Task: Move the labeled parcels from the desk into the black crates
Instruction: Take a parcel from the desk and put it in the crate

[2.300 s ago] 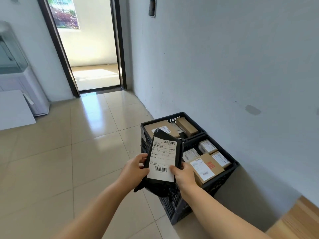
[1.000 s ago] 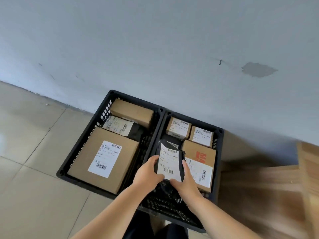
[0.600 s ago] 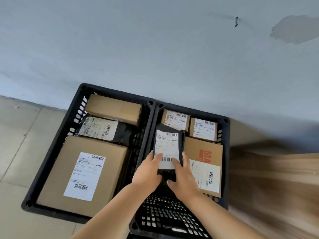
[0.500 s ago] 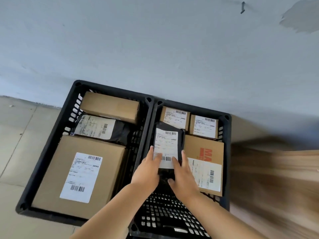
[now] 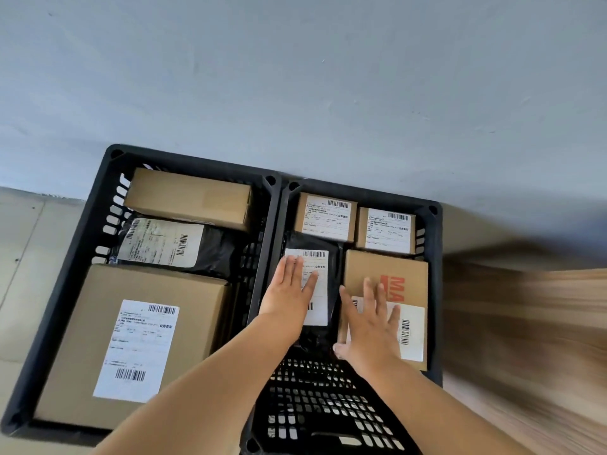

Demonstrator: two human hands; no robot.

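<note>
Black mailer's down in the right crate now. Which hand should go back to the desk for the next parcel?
Probably the right hand: it lies open over the brown box, nearest the wooden desk edge on that side. The left hand rests flat on the black mailer, farther away.

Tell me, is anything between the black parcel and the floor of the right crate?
Nothing visible. The black parcel lies in the right crate, beside the brown box. The left hand rests flat on its label.
</note>
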